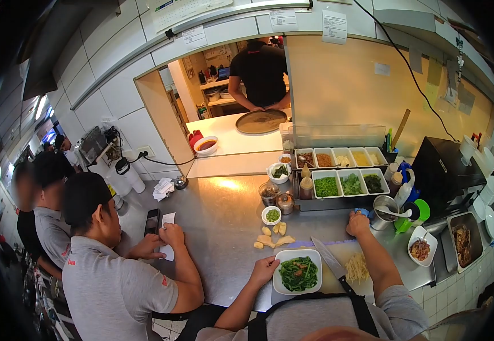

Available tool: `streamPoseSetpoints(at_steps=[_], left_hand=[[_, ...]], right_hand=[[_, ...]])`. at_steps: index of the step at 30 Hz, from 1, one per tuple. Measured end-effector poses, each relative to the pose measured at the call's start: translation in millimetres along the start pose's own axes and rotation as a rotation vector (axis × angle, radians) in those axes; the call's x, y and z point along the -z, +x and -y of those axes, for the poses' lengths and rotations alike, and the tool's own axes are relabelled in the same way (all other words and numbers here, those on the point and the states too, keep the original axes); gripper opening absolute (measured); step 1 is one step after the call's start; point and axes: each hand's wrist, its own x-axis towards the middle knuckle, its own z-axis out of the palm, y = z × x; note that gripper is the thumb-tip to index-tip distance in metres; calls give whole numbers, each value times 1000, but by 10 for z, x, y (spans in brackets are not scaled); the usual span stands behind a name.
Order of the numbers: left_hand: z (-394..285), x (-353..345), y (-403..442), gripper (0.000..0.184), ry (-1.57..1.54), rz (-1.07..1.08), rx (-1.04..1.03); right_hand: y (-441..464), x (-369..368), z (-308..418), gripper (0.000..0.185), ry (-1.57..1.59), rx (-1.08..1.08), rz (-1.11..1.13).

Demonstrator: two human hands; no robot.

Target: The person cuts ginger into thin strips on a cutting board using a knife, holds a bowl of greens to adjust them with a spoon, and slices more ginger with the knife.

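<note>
Close in, the left hand [265, 269] pinches the white bowl [317, 256], while the right hand [359, 224], arm [379, 260] stretched over the desk [224, 227], clutches a blue cloth [362, 211].

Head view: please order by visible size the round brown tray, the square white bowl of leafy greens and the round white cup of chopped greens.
1. Square white bowl
2. Round brown tray
3. Round white cup

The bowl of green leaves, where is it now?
In the head view, the white bowl of greens is low, just right of centre, between the left hand gripping its rim and the knife.
</note>
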Motion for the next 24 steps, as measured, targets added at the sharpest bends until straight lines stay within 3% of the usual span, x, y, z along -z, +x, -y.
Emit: streamPoseSetpoints(at_steps=[5,7,8,9,10,11,12,15,21,24], left_hand=[[411,14,170,22,-131,-79,34],[161,194,210,20,-105,-185,102],[658,297,511,20,-63,-275,-14],[129,423,424,20,-148,-324,0],[184,528,601,20,-284,-403,-89],[16,733,648,20,-162,-435,-12],[-122,817,752,20,-251,-548,-129],[-375,1100,1105,21,-482,-685,-102],[-308,1532,1875,21,-569,-928,-67],[110,1778,2357,19,-560,-1002,-85]], right_hand=[[17,-123,-72,28,33,20,-79],[-2,-19,-34,26,43,38,-71],[-29,51,-13,28,52,24,-25],[-20,101,-1,30,60,11,20],[1,82,-7,30,55,4,8],[7,51,-5,30,52,-3,-3],[13,53,3,30,58,-6,5],[19,58,4,30,68,-3,18],[50,47,13,36,50,-4,25],[66,30,-18,37,62,-19,45]])
